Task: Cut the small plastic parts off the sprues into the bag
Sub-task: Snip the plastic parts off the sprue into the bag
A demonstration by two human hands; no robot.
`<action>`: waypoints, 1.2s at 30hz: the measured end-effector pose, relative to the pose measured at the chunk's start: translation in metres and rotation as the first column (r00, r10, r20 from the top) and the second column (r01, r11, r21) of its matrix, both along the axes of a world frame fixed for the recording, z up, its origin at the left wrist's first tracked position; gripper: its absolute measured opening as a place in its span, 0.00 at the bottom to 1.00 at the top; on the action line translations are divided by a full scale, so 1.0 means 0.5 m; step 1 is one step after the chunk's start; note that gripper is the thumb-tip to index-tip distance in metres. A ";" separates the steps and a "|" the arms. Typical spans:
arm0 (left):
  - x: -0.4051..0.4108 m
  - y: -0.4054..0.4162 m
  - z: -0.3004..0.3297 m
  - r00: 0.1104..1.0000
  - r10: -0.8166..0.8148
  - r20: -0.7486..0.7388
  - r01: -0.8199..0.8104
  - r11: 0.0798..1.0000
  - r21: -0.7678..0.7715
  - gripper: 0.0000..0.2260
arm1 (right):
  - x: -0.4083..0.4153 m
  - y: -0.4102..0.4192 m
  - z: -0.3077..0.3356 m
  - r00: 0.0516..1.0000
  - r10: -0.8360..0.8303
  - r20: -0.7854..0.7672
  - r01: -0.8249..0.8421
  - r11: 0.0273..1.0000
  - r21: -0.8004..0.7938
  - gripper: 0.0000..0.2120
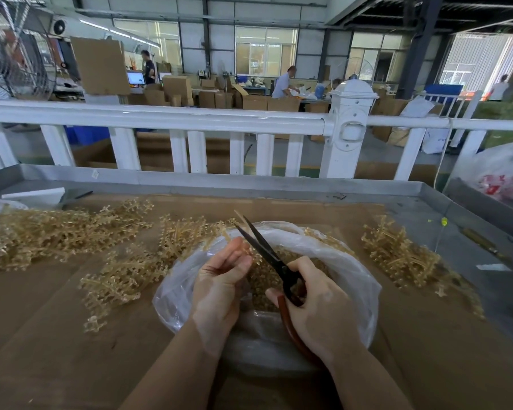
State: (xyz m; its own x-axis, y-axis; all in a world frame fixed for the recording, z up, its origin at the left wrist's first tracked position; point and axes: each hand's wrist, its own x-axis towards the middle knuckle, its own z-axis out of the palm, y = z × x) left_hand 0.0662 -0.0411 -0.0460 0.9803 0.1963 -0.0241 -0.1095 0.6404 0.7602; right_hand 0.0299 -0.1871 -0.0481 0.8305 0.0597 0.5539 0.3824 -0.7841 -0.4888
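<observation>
While the left hand (219,279) pinches a translucent amber plastic sprue (251,255) over the clear plastic bag (359,279), the right hand (317,303) grips black-bladed, red-handled scissors (267,253), blades apart. Three sprue heaps (57,232) lie on the cardboard-covered tabletop (57,335); individual parts blur together.

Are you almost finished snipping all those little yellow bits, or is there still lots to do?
Not nearly. Done: the clear bag already holds a layer of cut parts. In hand: the left hand holds one sprue over the bag while the right hand works the scissors. Left: big heaps of uncut sprues lie on the left; a smaller pile lies on the right.
</observation>
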 end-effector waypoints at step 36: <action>0.007 0.009 -0.009 0.978 -0.092 0.186 0.103 0.993 -0.053 0.17 | 0.006 0.001 -0.007 1.000 0.024 0.021 -0.020 0.989 -0.147 0.17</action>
